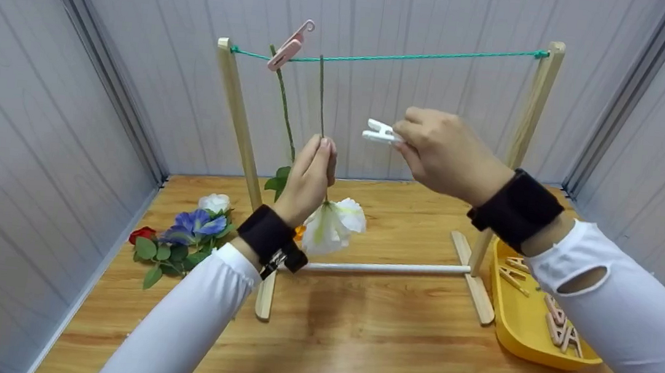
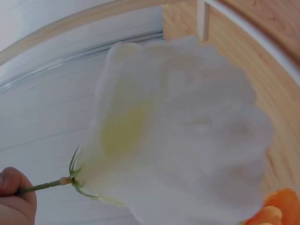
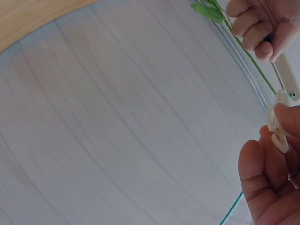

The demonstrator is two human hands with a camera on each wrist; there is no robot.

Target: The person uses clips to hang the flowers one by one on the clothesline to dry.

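My left fingers [image 1: 312, 154] grip a ruffled white flower's [image 1: 331, 229] thin green stem [image 1: 321, 96], seemingly steadying it near the teal cord [image 1: 426, 57], while right fingers [image 1: 415, 132] pinch a white plastic clothespin [image 1: 382, 137].

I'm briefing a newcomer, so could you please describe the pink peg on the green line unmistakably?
Find the wooden frame with a green line strung across its top. Near the line's left end in the head view, a pink peg holds a green stem. It alone is on the line; the right hand holds a white peg.
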